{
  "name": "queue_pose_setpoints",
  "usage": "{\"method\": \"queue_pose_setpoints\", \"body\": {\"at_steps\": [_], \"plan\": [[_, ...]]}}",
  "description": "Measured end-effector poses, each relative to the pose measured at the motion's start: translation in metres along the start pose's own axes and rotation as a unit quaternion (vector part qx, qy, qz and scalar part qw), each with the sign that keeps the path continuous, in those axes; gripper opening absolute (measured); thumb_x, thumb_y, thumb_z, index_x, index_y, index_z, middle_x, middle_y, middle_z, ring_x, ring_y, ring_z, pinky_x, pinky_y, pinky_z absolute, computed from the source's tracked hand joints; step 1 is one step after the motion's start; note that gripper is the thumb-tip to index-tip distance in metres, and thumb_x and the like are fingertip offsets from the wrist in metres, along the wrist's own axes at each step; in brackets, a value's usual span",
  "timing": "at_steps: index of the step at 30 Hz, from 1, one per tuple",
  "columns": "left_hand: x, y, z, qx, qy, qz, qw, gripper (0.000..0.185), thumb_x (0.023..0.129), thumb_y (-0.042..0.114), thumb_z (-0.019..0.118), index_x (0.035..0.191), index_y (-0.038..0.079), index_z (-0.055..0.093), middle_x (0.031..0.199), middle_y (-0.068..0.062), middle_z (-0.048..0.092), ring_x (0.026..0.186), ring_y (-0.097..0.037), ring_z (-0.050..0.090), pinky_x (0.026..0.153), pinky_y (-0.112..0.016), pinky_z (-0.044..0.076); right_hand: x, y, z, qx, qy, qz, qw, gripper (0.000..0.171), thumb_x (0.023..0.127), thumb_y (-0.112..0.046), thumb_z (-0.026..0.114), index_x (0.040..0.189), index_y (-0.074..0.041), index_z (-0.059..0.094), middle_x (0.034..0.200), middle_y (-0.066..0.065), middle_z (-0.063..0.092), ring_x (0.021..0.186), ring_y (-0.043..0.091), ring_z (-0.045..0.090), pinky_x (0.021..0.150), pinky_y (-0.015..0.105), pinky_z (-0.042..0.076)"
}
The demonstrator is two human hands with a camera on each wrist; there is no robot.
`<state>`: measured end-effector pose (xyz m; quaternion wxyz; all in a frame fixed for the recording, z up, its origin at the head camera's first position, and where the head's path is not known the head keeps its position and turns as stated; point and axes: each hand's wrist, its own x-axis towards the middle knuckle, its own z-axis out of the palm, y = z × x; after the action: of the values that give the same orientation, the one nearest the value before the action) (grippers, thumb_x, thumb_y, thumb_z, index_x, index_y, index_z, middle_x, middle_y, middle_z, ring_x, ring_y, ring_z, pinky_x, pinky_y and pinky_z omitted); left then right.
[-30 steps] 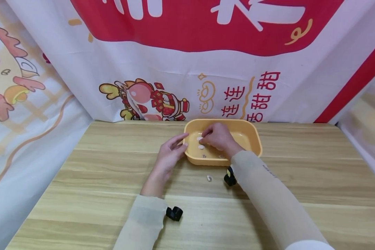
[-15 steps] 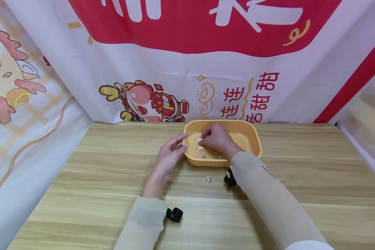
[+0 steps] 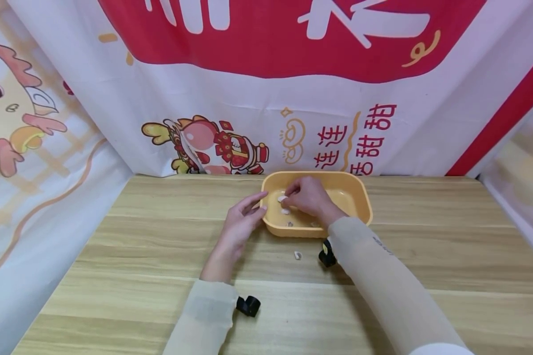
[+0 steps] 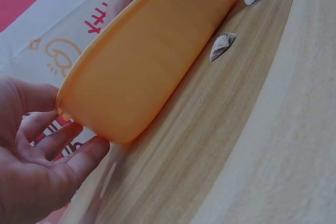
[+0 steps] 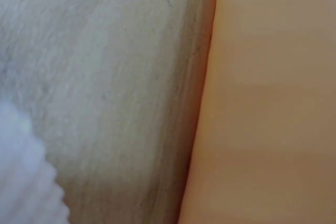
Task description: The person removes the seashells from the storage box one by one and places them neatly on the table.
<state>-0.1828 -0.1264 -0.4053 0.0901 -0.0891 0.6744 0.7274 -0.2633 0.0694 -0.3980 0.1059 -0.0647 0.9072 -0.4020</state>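
One yellow tub (image 3: 360, 197) sits at the table's (image 3: 137, 236) 12 o'clock. Right hand (image 3: 308, 196) inside pinches one shell (image 3: 283, 198); three more shells lie below it. Left hand (image 3: 242, 222), fingers relaxed, touches the tub's 9 o'clock corner. Two shells (image 4: 222, 45) lie outside at 6 o'clock

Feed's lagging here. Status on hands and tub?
Left hand open, steadying yellow tub. Right hand inside, pinching a shell. One shell on table.
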Motion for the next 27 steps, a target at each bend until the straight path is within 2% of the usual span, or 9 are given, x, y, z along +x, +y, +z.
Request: {"method": "queue_pose_setpoints", "body": {"at_steps": [5, 10, 16, 20, 23, 27], "plan": [[0.0, -0.001, 0.0, 0.006, -0.002, -0.003, 1.0, 0.042, 0.106, 0.01, 0.066, 0.145, 0.024, 0.067, 0.164, -0.001, 0.052, 0.149, -0.025, 0.054, 0.121, -0.04, 0.052, -0.001, -0.001, 0.0, 0.018, -0.001, 0.005, 1.0, 0.022, 0.086, -0.022, 0.09, 0.102, -0.011, 0.08, 0.102, 0.006, 0.077, 0.09, 0.021, 0.066, 0.073, 0.028, 0.055], [0.001, 0.0, 0.0, 0.005, 0.001, -0.002, 1.0, 0.041, 0.106, 0.01, 0.066, 0.145, 0.024, 0.068, 0.165, -0.001, 0.052, 0.149, -0.025, 0.054, 0.122, -0.04, 0.052, -0.002, -0.001, 0.0, 0.033, 0.002, -0.012, 0.999, 0.022, 0.088, -0.023, 0.089, 0.102, -0.01, 0.08, 0.101, 0.007, 0.077, 0.087, 0.02, 0.065, 0.071, 0.027, 0.053], [0.001, -0.001, 0.0, 0.004, -0.005, 0.0, 1.0, 0.042, 0.106, 0.009, 0.065, 0.147, 0.022, 0.067, 0.164, -0.003, 0.052, 0.15, -0.026, 0.053, 0.122, -0.041, 0.052, -0.004, 0.0, -0.003, 0.094, 0.01, -0.016, 0.995, 0.021, 0.088, -0.022, 0.089, 0.102, -0.01, 0.08, 0.102, 0.009, 0.076, 0.085, 0.021, 0.065, 0.066, 0.027, 0.055], [0.001, -0.002, 0.001, 0.0, -0.006, 0.002, 1.0, 0.042, 0.106, 0.009, 0.065, 0.146, 0.022, 0.067, 0.165, -0.005, 0.052, 0.15, -0.027, 0.053, 0.122, -0.041, 0.052, -0.006, -0.001, -0.006, 0.124, 0.019, -0.02, 0.992, 0.022, 0.089, -0.023, 0.088, 0.105, -0.011, 0.079, 0.104, 0.007, 0.076, 0.091, 0.022, 0.067, 0.073, 0.029, 0.058], [0.001, -0.002, 0.0, -0.001, -0.004, 0.005, 1.0, 0.042, 0.106, 0.009, 0.066, 0.146, 0.021, 0.067, 0.165, -0.006, 0.052, 0.151, -0.028, 0.052, 0.122, -0.043, 0.052, -0.009, -0.005, -0.012, 0.144, 0.026, -0.03, 0.989, 0.024, 0.09, -0.025, 0.088, 0.107, -0.011, 0.078, 0.105, 0.008, 0.077, 0.094, 0.027, 0.07, 0.078, 0.034, 0.063], [0.002, -0.002, -0.001, 0.001, 0.002, 0.002, 1.0, 0.042, 0.106, 0.009, 0.066, 0.145, 0.024, 0.068, 0.164, -0.003, 0.053, 0.15, -0.026, 0.053, 0.121, -0.041, 0.052, -0.013, -0.013, -0.024, 0.161, 0.032, -0.046, 0.985, 0.024, 0.09, -0.025, 0.088, 0.107, -0.01, 0.079, 0.102, 0.008, 0.079, 0.09, 0.028, 0.072, 0.08, 0.043, 0.067]]}}
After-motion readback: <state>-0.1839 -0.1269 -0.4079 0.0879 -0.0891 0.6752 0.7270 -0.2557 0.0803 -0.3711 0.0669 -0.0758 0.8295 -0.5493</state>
